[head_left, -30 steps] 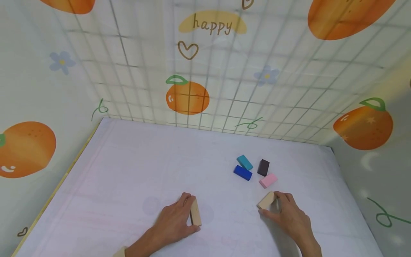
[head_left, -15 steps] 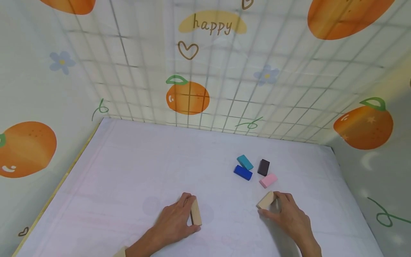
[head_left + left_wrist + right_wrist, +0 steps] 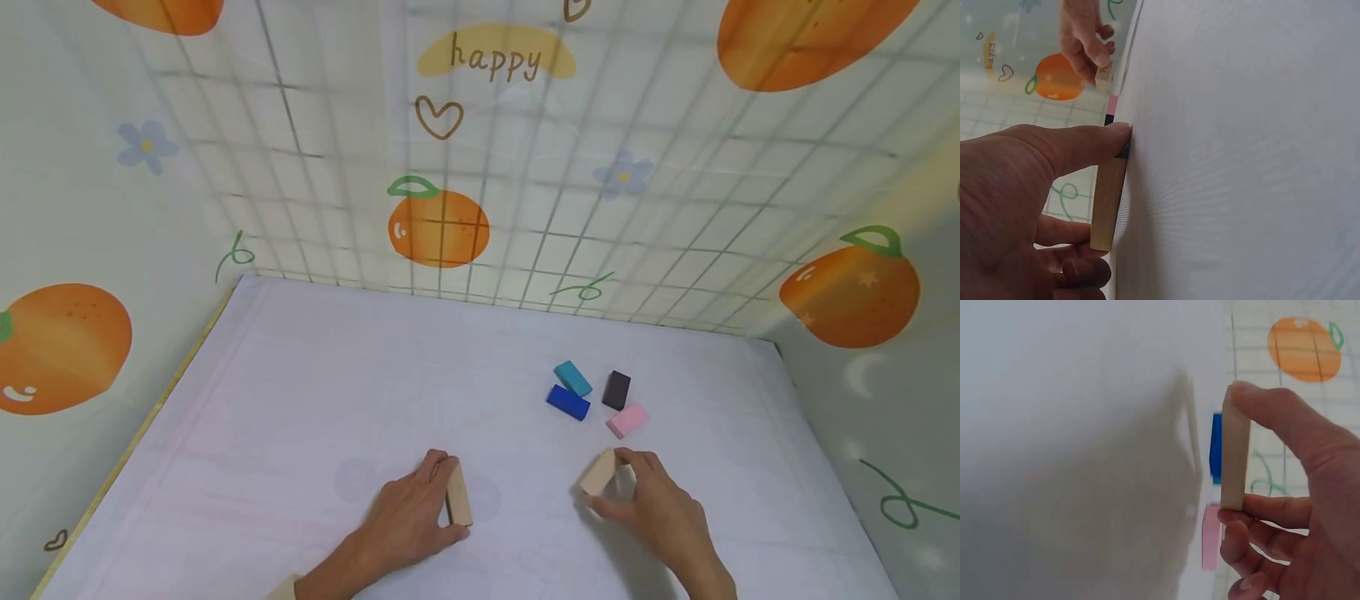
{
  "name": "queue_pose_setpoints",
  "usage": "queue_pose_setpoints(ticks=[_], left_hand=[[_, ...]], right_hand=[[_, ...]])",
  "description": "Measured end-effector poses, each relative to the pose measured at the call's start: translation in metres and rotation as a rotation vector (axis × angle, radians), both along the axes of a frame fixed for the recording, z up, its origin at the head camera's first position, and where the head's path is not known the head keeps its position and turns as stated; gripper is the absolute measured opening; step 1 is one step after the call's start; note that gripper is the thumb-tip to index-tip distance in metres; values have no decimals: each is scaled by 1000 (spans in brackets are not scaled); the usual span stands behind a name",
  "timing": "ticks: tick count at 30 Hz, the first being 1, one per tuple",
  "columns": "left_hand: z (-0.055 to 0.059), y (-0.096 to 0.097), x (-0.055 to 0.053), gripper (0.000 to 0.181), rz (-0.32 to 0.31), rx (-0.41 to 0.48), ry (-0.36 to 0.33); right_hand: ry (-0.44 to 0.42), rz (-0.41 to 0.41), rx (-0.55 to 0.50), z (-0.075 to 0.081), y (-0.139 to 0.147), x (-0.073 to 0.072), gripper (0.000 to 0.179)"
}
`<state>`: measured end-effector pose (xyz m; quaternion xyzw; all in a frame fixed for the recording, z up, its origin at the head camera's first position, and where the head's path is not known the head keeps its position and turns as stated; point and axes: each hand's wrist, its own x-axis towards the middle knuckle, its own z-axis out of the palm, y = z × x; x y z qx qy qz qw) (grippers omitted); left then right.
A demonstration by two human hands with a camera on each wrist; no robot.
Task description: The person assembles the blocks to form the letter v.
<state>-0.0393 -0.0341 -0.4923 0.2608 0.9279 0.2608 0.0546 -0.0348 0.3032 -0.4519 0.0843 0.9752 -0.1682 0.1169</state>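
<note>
Near the front middle of the table, my left hand (image 3: 405, 517) pinches a plain wooden block (image 3: 459, 496) lengthwise, thumb at the near end and fingers at the far end. The left wrist view shows this block (image 3: 1107, 206) at the tabletop. To the right, my right hand (image 3: 663, 504) holds a second plain wooden block (image 3: 597, 473) by its two ends between thumb and fingers. Seen from the right wrist, that block (image 3: 1235, 450) is apart from its shadow, raised slightly off the table. The undersides of both blocks are hidden.
Beyond my right hand lie a pink block (image 3: 627, 421), a black block (image 3: 617, 390), a blue block (image 3: 567, 402) and a teal block (image 3: 573, 378). The white table (image 3: 337, 358) ends at cloth-covered walls (image 3: 525, 167) at the back and sides.
My right hand has moved left with its wooden block, which has come up off the table. My left hand and its block stay in place.
</note>
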Motion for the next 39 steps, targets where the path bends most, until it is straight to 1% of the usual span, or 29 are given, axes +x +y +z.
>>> queue_pose_setpoints(ticks=[8,15,22,29,32,36,39], left_hand=[[0,1,-1,83,4,-2,-2],[1,1,-1,84,3,-9,1],[1,1,-1,83,-5,-8,-1],[-1,2,0,83,-12,-9,-9],[-1,2,1,82,-10,-6,-14],[-1,3,1,82,-8,-15,-6],[-1,4,1,81,-9,-23,0]], right_hand=[[36,78,27,1,-24,6,92],[-37,85,27,2,-40,7,93],[-38,119,-14,0,-56,12,90],[-24,156,-10,-4,-71,16,87],[-39,165,-7,-6,-77,17,86],[-74,176,-1,-6,-86,16,88],[-82,186,1,-6,-90,15,88]])
